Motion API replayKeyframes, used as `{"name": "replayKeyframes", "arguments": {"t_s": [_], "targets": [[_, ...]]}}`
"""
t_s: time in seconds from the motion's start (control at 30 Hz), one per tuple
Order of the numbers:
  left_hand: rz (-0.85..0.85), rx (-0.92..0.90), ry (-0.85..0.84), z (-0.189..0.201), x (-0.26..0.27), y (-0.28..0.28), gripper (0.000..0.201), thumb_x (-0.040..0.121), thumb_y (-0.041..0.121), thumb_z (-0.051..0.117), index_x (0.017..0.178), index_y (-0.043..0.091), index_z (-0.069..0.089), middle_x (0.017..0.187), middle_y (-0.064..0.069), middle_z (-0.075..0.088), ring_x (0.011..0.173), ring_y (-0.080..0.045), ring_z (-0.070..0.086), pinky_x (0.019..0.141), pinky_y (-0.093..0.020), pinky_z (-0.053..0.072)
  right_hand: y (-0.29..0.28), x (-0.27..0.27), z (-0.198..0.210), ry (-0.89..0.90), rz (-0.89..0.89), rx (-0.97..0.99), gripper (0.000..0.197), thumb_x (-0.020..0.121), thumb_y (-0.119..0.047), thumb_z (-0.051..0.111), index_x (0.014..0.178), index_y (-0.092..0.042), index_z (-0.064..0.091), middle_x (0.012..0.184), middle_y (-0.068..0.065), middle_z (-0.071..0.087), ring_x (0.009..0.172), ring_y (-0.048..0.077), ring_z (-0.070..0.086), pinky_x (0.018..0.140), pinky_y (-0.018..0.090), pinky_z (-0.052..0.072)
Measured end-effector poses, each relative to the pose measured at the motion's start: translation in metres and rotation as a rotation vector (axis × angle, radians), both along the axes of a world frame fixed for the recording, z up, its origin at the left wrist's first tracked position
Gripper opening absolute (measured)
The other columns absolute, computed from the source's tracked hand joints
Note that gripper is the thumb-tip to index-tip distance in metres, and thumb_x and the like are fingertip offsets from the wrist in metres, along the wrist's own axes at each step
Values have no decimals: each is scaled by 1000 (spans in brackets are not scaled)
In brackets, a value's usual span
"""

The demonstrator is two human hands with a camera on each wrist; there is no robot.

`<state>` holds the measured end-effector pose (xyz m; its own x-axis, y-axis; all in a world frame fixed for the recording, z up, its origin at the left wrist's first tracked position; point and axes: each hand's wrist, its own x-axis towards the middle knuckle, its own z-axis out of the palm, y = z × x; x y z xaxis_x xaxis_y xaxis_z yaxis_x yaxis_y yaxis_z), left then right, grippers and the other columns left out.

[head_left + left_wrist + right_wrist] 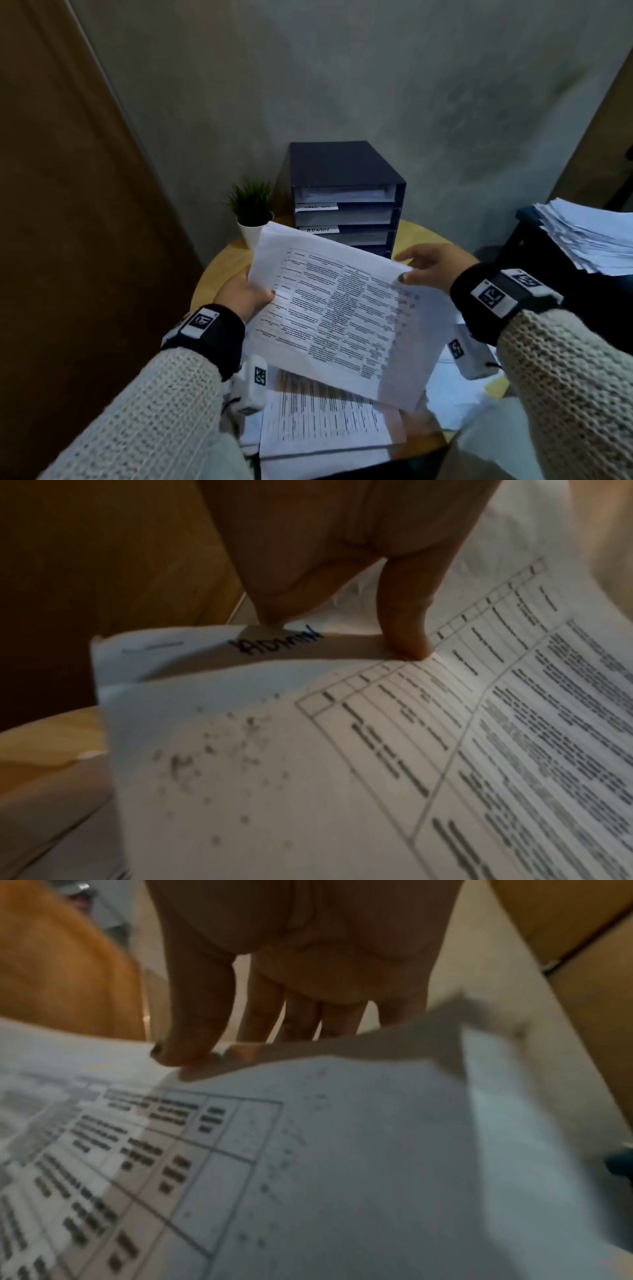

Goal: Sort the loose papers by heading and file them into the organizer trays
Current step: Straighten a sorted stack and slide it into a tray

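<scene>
Partway through: organizer trays (346, 219) at the table's (219, 270) far edge already hold sheets. Left hand (239, 294) and right hand (431, 267) each pinching a printed sheet (335, 308), one apiece, above the middle. More loose papers (325, 421) left at the near edge, unsorted.

One dark organizer (346, 192) with four trays, one potted plant (251, 209), two hands, two wrist cameras.
</scene>
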<state>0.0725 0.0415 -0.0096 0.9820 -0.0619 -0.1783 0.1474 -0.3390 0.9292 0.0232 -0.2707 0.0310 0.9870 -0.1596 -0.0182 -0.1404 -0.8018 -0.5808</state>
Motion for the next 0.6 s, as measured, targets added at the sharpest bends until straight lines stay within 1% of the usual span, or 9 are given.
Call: {"name": "replayKeyframes", "arguments": {"t_s": [0.1,0.17,0.23,0.3,0.37,0.43,0.53,0.57,0.6], "targets": [[-59,36,-73,13,2,-9,31,80,3,63,97,28,57,92,-2,65,93,-26,61,89,-41,50,9,0,1,119,71,-154,15,86,-31,67,100,-28,64,82,-9,57,87,14,54,77,22,37],[-58,51,-141,17,7,-12,35,80,5,65,110,21,56,102,-3,64,98,-24,60,90,-36,48,4,0,-7,97,23,-45,6,86,-28,68,87,-27,63,72,-13,59,83,16,57,75,23,39],[-36,132,-228,17,14,-15,47,79,7,67,121,20,50,113,-1,57,107,-22,56,88,-28,44,-5,0,-20,91,-84,96,6,84,-23,70,87,-25,66,78,-6,64,84,17,59,76,25,39],[5,201,-259,13,21,-18,68,77,9,73,135,25,42,133,-4,45,124,-24,46,98,-31,42,-11,-1,-34,97,-165,236,18,84,-17,70,102,-15,71,90,2,65,88,16,58,78,25,39],[20,257,-206,7,22,-22,84,77,13,75,145,28,28,150,-8,25,135,-26,34,107,-33,34,-14,-1,-48,120,-270,350,35,86,-14,68,118,-3,65,100,6,64,94,17,58,80,26,38],[-27,230,-108,-3,20,-28,92,80,15,73,151,28,15,155,-8,17,137,-25,31,104,-30,35,-19,2,-66,178,-385,403,47,89,-19,65,130,1,54,118,12,61,109,25,58,83,26,36],[-138,7,71,-24,19,-37,89,85,16,69,152,23,10,145,-10,40,127,-25,46,87,-26,40,-17,10,-83,323,-431,340,62,94,-39,54,144,-8,37,146,10,44,129,28,47,92,27,41],[-157,-56,132,-31,20,-41,88,84,17,69,151,22,12,140,-10,48,119,-24,53,83,-27,43,-17,14,-86,342,-438,326,63,95,-43,51,146,-11,33,148,9,41,130,27,47,89,27,43],[-169,-89,180,-37,22,-45,88,84,17,70,151,21,14,136,-10,52,109,-22,58,79,-27,47,-16,17,-89,340,-433,348,62,96,-43,49,147,-12,32,146,11,44,127,27,50,77,27,45]]}}
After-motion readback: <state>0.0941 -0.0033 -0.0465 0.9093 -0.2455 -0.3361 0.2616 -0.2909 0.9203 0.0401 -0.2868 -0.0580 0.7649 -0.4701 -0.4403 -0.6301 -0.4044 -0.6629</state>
